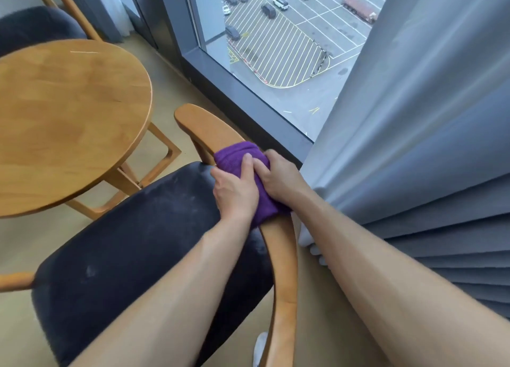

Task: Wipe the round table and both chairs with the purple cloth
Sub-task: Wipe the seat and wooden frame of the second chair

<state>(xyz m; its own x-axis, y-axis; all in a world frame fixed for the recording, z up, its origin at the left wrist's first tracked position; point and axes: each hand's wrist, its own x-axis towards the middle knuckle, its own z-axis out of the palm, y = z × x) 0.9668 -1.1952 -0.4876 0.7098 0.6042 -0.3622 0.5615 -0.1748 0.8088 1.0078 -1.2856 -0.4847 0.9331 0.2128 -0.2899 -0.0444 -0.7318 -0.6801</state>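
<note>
So the one purple cloth (249,173) is bunched up and wrapped over the wooden armrest (212,131) of the near chair (132,242), roughly halfway along the rail, on the side closest to the window (278,44). Both hands are on it: the left hand (234,191) grips it from the seat side with the thumb laid over the top, and the right hand (278,177) clamps it from the window side, fingers curled around the fabric, the two hands touching each other. Two bare forearms run in from the bottom edge. That chair has a dark fuzzy seat and a light wood frame. One round table (69,124) sits just left of it, wood top, close beside the chair but not touching. A second chair (33,26) with the same dark cushion peeks out behind the table at top left. One grey curtain (414,118) hangs at right, folds bunched by the right arm. Through the glass there's a parking lot far below with several cars.
</note>
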